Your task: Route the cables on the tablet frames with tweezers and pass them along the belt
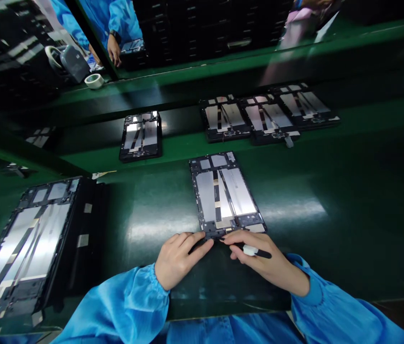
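Observation:
An opened tablet [228, 196] lies on the green bench in front of me, its silver plates, dark ribbon cables and black frame showing. My left hand [180, 255] has its thumb and index finger closed at the tablet's lower left corner. Black tweezers [263, 253] with a white wrap are gripped in my right hand [259, 260]. Their tips reach the tablet's bottom edge, close to my left thumb. Whatever lies right at the tips is too small to make out.
At left stands a stack of opened tablets [40, 239]. Across the bench lie a single tablet [140, 136] and an overlapping row of tablets [266, 117]. A tape roll [94, 81] rests on the back ledge. Behind it, a co-worker's hand [114, 50] shows beside a blue sleeve.

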Demonstrator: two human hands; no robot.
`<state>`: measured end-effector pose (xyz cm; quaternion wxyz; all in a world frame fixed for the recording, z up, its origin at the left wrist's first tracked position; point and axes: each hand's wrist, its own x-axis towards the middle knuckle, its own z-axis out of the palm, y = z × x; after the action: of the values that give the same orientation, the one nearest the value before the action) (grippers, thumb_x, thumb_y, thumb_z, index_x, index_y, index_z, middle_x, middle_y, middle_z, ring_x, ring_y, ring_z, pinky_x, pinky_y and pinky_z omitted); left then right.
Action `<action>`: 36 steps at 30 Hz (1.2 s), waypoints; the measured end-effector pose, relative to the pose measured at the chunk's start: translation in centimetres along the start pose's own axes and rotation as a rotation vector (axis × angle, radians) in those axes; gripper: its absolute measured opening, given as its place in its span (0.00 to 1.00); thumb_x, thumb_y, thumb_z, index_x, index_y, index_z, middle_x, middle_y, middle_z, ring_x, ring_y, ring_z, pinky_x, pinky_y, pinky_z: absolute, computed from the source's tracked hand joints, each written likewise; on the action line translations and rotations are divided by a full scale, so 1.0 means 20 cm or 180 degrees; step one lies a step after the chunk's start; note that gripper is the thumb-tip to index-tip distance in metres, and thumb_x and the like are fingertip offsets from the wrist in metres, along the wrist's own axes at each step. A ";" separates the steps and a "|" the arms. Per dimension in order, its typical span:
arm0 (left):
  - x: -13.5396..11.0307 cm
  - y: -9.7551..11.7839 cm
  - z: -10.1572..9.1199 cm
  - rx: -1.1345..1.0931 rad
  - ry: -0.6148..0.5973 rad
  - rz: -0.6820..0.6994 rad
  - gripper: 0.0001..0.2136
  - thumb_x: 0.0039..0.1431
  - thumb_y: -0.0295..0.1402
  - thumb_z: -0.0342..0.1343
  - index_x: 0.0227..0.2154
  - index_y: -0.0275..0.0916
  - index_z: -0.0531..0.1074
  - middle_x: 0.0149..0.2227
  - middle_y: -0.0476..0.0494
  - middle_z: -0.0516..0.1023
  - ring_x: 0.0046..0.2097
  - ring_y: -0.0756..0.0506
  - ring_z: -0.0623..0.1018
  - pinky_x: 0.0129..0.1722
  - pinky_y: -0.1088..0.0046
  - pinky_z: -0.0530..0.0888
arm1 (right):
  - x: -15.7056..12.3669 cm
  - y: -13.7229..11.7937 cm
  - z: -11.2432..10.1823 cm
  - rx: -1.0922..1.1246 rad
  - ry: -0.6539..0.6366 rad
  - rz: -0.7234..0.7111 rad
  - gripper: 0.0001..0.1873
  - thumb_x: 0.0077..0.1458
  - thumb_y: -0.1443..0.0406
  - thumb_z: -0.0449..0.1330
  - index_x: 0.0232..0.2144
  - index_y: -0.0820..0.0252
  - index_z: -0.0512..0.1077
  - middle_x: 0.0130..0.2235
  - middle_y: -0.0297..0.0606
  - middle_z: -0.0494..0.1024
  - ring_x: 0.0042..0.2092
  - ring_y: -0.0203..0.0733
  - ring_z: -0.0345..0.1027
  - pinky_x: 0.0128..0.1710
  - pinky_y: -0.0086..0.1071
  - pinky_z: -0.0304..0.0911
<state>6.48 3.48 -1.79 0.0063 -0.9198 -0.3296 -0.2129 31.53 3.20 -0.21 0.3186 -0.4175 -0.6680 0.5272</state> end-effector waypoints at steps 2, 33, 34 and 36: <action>-0.01 0.00 0.00 -0.0028 -0.0043 -0.0037 0.15 0.69 0.25 0.47 0.54 0.40 0.70 0.50 0.41 0.76 0.44 0.45 0.74 0.38 0.69 0.72 | 0.00 -0.01 -0.01 0.0056 -0.0026 0.0127 0.09 0.64 0.61 0.57 0.43 0.55 0.75 0.43 0.39 0.79 0.34 0.39 0.77 0.29 0.28 0.73; 0.03 0.02 -0.02 -0.0402 0.0197 -0.0109 0.08 0.66 0.29 0.54 0.45 0.39 0.74 0.43 0.43 0.79 0.43 0.47 0.74 0.42 0.70 0.73 | 0.29 -0.07 -0.11 0.0450 -0.0026 0.0982 0.14 0.55 0.55 0.62 0.30 0.57 0.65 0.22 0.32 0.76 0.27 0.43 0.78 0.22 0.29 0.70; 0.04 0.01 -0.01 -0.0369 0.0229 -0.0109 0.07 0.66 0.29 0.54 0.44 0.39 0.74 0.43 0.44 0.79 0.42 0.47 0.74 0.42 0.70 0.73 | 0.32 -0.07 -0.11 0.0445 -0.0081 0.1029 0.13 0.55 0.55 0.62 0.30 0.57 0.64 0.21 0.31 0.76 0.27 0.43 0.78 0.21 0.29 0.69; 0.03 -0.01 0.02 -0.0334 0.0260 -0.0116 0.07 0.66 0.28 0.54 0.44 0.39 0.74 0.43 0.44 0.79 0.42 0.47 0.74 0.43 0.71 0.73 | 0.35 -0.06 -0.09 0.0440 -0.0157 0.1110 0.13 0.55 0.56 0.62 0.30 0.57 0.64 0.20 0.31 0.76 0.25 0.42 0.77 0.21 0.28 0.69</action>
<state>6.86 4.00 -1.91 -0.0324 -0.9033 -0.3341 -0.2673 29.79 10.10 1.30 0.2338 -0.4910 -0.5553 0.6292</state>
